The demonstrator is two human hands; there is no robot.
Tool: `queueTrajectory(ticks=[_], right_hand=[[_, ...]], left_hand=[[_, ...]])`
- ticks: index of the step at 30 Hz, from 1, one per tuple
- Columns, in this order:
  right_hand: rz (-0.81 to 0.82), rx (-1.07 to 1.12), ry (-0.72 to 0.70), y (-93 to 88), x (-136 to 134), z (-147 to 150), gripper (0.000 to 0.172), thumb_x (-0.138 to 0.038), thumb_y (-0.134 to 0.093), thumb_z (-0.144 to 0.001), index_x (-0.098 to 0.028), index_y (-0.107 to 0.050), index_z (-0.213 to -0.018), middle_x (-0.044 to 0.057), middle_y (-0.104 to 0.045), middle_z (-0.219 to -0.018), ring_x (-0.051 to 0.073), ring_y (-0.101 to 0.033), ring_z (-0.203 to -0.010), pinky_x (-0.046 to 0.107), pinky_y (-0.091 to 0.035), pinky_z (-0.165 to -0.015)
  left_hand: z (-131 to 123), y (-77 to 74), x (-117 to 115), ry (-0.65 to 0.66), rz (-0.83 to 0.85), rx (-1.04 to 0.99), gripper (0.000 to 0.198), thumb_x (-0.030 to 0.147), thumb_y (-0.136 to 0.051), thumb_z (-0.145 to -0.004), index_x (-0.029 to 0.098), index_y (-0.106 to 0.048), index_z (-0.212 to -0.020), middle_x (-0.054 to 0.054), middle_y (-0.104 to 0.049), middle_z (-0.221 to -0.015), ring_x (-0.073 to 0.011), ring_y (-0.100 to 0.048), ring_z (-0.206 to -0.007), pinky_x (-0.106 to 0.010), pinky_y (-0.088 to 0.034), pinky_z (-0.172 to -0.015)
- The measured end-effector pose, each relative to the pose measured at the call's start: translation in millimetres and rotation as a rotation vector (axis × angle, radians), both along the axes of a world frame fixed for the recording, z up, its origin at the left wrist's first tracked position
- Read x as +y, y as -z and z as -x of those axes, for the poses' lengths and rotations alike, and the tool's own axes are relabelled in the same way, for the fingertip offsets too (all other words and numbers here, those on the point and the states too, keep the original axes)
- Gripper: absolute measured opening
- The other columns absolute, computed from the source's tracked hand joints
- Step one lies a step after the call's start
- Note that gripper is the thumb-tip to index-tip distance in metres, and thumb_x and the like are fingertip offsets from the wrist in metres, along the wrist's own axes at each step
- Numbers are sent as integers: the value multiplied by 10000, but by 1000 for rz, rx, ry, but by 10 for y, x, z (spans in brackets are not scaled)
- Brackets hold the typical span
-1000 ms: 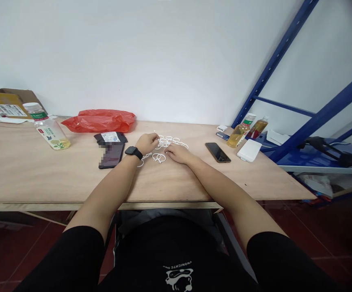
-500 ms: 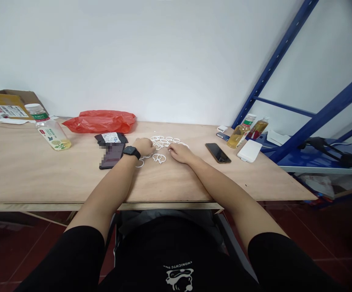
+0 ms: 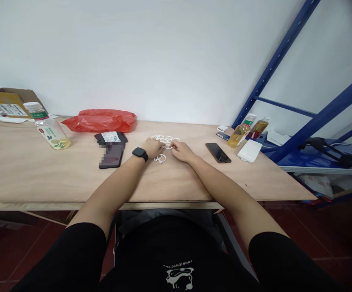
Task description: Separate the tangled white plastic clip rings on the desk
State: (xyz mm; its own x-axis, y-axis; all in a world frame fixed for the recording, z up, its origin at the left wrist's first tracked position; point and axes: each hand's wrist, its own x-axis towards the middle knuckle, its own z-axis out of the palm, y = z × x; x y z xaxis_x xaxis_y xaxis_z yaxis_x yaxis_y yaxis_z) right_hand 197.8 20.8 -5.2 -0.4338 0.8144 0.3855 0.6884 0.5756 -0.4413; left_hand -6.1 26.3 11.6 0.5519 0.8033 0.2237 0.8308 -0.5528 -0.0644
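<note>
Several white plastic rings (image 3: 161,158), some with a small eyelet or clip at the edge, lie loosely on the wooden table in front of me. Over the pile, my left hand (image 3: 153,148) with a black watch on the wrist has its fingers closed at one side of a white ring (image 3: 168,147). From the other side, my right hand (image 3: 182,151) pinches the same ring between thumb and fingers. Both hands sit close together, and they hide part of the pile. The exact fingertip contact is too small to see fully.
Left of the hands lie a dark phone (image 3: 111,159), a black pouch (image 3: 121,138) and a red plastic bag (image 3: 101,121). A drink bottle (image 3: 52,132) tilts farther left. On the right are another phone (image 3: 218,153), a white case (image 3: 249,151) and a bottle (image 3: 239,136).
My left hand has moved right from the pile's left side, toward my right hand. A white ring now shows between the two hands. My right hand has barely shifted.
</note>
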Motion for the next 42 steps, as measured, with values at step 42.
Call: queueTrajectory(ticks=[42], right_hand=[[-26, -119, -77, -27, 15, -21, 255, -139, -435, -806, -207, -668, -728, 18, -712, -814, 185, -613, -802, 269, -413, -741]], left_hand=[[308, -149, 74, -324, -126, -826, 292, 271, -506, -788, 168, -686, -993, -47, -713, -913, -182, -628, -833, -293, -468, -816]])
